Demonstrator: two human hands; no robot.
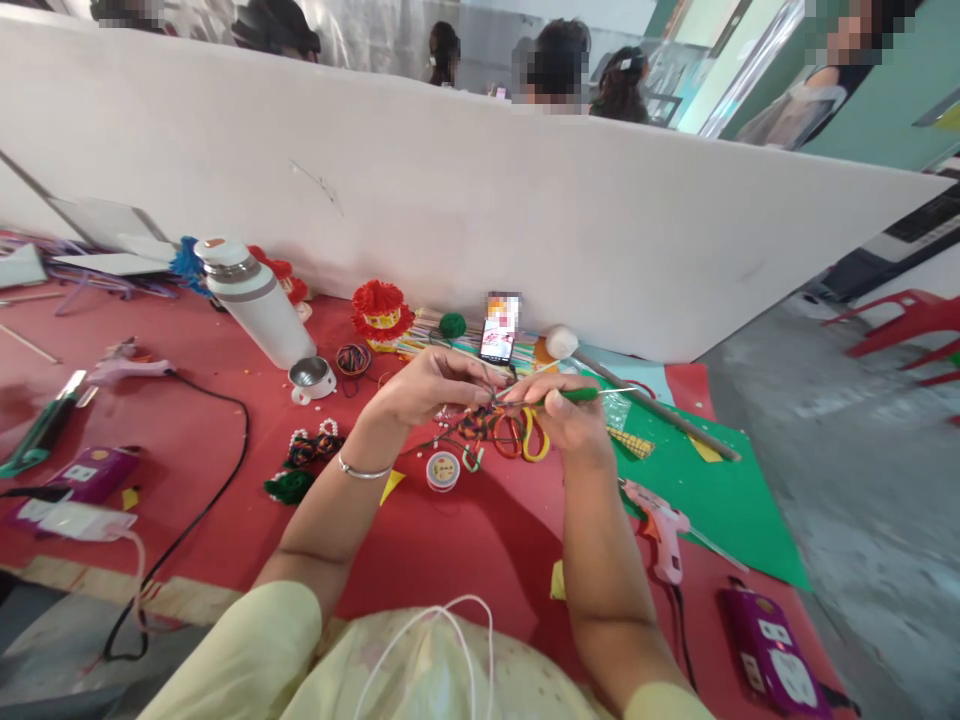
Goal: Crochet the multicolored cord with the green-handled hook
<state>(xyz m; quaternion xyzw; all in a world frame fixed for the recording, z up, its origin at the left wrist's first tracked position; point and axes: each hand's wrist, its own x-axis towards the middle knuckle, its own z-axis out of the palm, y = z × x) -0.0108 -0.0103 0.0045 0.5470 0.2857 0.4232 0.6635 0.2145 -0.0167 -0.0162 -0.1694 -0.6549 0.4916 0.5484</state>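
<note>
Both hands meet over the middle of the red table. In my right hand (564, 405) is a crochet hook (579, 395) with a green handle and a thin metal shaft. My left hand (442, 388) pinches dark yarn close to the hook; the fingers hide most of it. Just below lies a dark multicoloured yarn piece (475, 425), partly covered by the hands. Scissors (523, 436) with red and yellow handles rest beside it. A small round tub (442, 470) and a green-and-white clip-like piece (472, 458) sit nearer to me.
A phone (501, 328) leans at the back. On the left stand a white bottle (259, 305), a metal cup (311, 378) and a yarn ball (353, 360). A pink glue gun (656, 520) and purple power strip (772, 650) lie right. A white partition (450, 190) borders the table.
</note>
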